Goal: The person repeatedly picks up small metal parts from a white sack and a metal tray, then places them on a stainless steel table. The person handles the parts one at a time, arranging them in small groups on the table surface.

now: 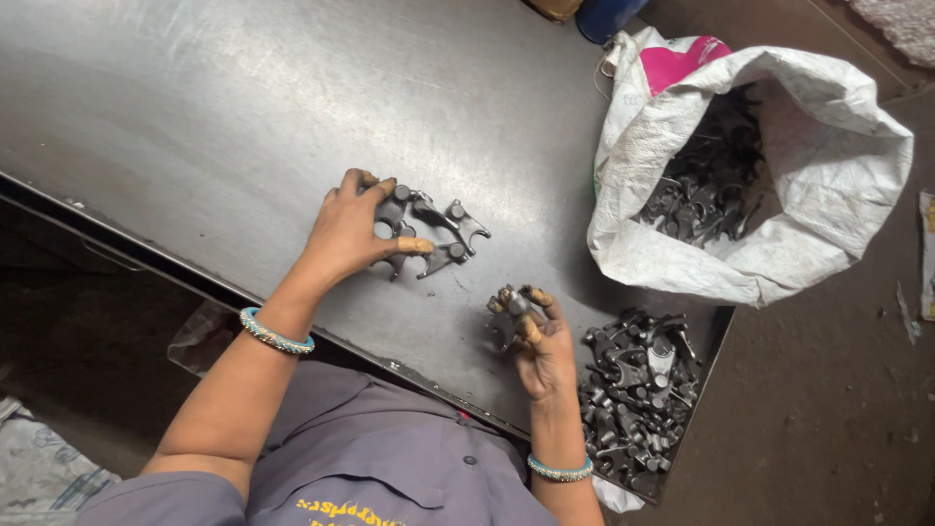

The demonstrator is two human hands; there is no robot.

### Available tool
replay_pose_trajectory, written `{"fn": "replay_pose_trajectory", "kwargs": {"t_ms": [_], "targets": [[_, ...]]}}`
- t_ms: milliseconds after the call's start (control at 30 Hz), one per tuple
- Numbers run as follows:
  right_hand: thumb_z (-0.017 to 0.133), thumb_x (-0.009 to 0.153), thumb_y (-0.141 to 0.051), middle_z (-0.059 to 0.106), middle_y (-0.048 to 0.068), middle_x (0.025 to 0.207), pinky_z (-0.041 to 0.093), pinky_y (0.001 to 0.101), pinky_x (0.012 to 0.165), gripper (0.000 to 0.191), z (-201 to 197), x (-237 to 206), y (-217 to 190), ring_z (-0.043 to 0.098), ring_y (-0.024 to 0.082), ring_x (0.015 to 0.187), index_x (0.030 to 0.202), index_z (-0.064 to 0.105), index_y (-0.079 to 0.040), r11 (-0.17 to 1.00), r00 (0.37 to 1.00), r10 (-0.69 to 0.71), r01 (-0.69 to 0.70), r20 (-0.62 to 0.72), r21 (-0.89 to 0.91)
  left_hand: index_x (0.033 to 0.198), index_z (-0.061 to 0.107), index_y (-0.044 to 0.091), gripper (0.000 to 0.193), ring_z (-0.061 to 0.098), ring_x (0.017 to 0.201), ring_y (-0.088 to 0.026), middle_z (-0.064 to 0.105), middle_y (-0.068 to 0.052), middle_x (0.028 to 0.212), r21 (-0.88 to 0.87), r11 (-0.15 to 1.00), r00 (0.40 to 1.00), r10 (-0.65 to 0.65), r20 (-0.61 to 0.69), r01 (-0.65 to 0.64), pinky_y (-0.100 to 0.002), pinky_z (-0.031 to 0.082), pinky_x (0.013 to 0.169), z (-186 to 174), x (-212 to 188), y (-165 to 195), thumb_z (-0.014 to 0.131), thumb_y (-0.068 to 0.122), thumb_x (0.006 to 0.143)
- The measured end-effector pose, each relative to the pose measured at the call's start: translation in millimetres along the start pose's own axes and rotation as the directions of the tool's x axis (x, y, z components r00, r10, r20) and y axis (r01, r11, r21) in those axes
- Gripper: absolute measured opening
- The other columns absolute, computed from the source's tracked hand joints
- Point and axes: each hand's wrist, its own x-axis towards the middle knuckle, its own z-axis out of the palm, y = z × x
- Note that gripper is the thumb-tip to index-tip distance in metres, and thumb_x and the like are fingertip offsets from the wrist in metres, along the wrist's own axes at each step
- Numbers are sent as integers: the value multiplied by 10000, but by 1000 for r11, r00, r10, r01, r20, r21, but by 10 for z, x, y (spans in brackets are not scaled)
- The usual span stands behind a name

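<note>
the forked metal parts [429, 229] lie in a small cluster on the steel tabletop [195, 117], under and just beside the left hand [346, 234], whose fingers are spread flat over them, pressing rather than closed around any one. the right hand [541, 341] holds a single forked part [513, 310] up off the tabletop, its grip clamped on it with fingertips that wear tan caps. what could go wrong, as i judge it: the part in the right hand is held only at the tips, so it could slip and drop onto the pile of like parts [638, 390] heaped at the tabletop's near right corner, and get lost among them. the pile sits right at the edge, so a nudge from the right wrist could send pieces to the floor. the white woven sack [760, 175], open and slumped on the tabletop's far right, holds more of the same parts and could sag further and spill. the parts look dark grey, dull, rough-cast, each with a round boss and two short prongs; edges may be sharp, though that is too small to tell.
</note>
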Motion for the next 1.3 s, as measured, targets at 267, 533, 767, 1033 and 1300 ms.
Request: {"fn": "replay_pose_trajectory", "kwargs": {"t_ms": [267, 533, 767, 1033, 1300], "targets": [[736, 824, -74, 636, 298, 1273, 616, 409, 982, 528, 37, 45, -81, 721, 342, 1130, 1309, 565, 46, 986, 987, 159, -156, -31, 65, 1530, 346, 81, 1412, 577, 1125, -506, 381, -261, 1413, 51, 998, 980, 29, 199, -40, -498, 520, 961, -13, -29, -83, 1046, 447, 360], [694, 1011, -45, 642, 234, 1210, 588, 252, 706, 382, 335, 278, -846, 666, 200, 921, 1375, 585, 1, 985, 967, -66, 25, 244, 170, 1568, 309, 167, 1230, 607, 1130, -464, 322, -231, 1469, 60, 998, 967, -41, 250, 27, -443, 562, 934, 5, 7, -81, 897, -31, 506], [850, 694, -73, 663, 129, 1273, 537, 428, 960, 680, 1391, 497, -97, 627, 312, 1146, 1316, 574, -71, 205, 853, -240, 512, 464, -834, 1562, 351, 205, 1152, 625, 1113, -457, 351, -211, 1449, 66, 997, 973, -61, 224, 47, -446, 565, 928, 22, -16, -61, 849, -64, 559], [872, 709, -50, 695, 127, 1074, 508, 401, 923, 565, 1319, 278, 135, 650, 314, 1031, 1219, 633, -92, -20, 931, -170, 324, 322, -946, 1555, 357, 229, 1157, 643, 1061, -433, 377, -196, 1413, -27, 999, 975, -39, 219, 46, -441, 564, 912, 60, -33, -33, 854, -52, 549], [723, 817, -7, 723, 210, 1107, 612, 412, 761, 441, 375, 151, -40, 737, 282, 938, 1227, 570, -56, 973, 991, 136, -134, 0, -188, 1531, 397, 165, 1119, 614, 1102, -457, 414, -224, 1362, -63, 996, 977, 73, 198, -61, -462, 552, 932, 402, -44, 172, 875, -50, 543]]}}
